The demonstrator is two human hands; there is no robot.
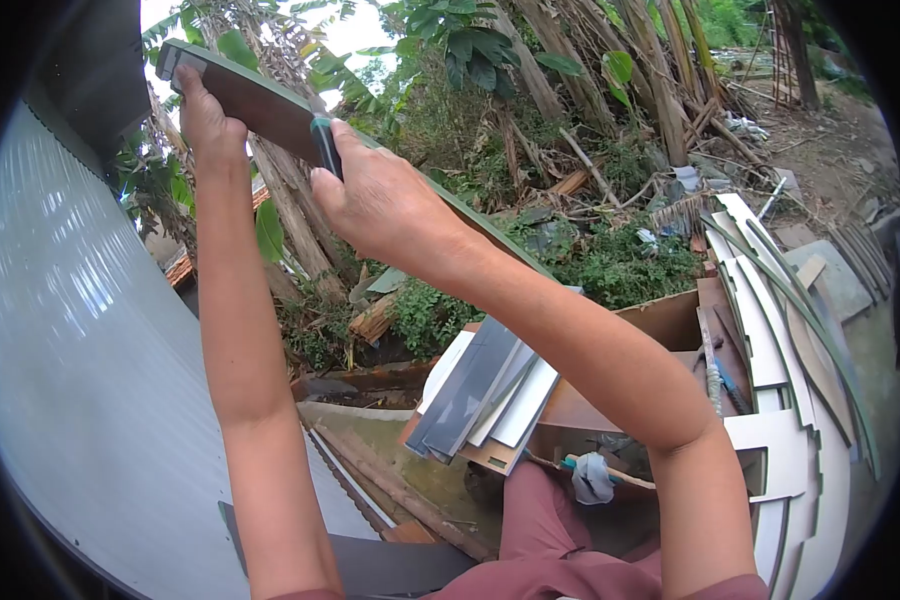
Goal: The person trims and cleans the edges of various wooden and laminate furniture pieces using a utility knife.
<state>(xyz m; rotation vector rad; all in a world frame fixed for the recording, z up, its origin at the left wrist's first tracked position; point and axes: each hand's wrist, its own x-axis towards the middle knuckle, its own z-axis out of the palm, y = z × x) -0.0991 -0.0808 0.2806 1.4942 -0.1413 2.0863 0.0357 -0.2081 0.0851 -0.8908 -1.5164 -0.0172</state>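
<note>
My left hand (213, 125) grips the far upper end of a long brown board (255, 108) with a green edge, held up in front of me at a slant. My right hand (385, 200) is closed around a black-and-teal-handled knife (326, 145). Its short metal tip rests at the board's upper edge, though the exact contact is too small to make out. The board's lower end runs down behind my right forearm.
Grey and white strips (475, 390) lie stacked by my knee. White notched panels (770, 330) are piled at the right, near an open brown box (660, 320) and a crumpled light cloth (592, 478). Corrugated metal sheeting (80, 300) curves along the left. Plants and trunks stand beyond.
</note>
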